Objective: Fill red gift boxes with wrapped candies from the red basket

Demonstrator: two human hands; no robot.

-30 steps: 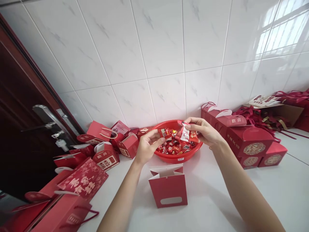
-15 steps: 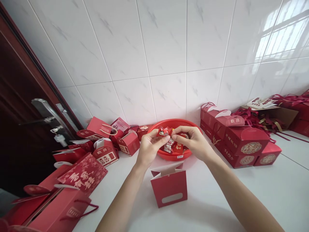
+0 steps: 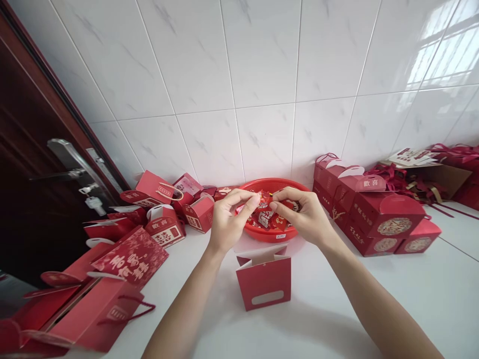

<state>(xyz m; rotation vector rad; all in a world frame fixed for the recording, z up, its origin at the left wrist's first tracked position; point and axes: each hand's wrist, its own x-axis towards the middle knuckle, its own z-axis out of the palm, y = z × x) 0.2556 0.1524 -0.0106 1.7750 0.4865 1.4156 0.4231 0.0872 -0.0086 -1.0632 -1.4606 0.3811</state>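
Observation:
Both hands pinch a small red wrapped candy [image 3: 265,200] between them, over the near side of a red plastic basket [image 3: 269,235]. My left hand [image 3: 231,219] has its thumb and forefinger closed at the candy's left end. On the other end, my right hand [image 3: 305,217] closes thumb and fingertips. Inside the basket lie several red wrapped candies [image 3: 279,222], partly hidden by the hands. Below the hands, a red paper gift box [image 3: 264,284] stands upright with its top open and an oval cut-out on the near face.
Red gift boxes [image 3: 130,259] crowd the left side beside a dark door [image 3: 33,149] with keys in its lock. Stacked boxes [image 3: 389,214] stand at right, near a cardboard carton [image 3: 449,182] of ribbons. A tiled wall [image 3: 265,134] rises behind.
The candy between my hands has shifted slightly right, and my left fingers have moved from cradling it to pinching its end. The whole view has tilted down a little.

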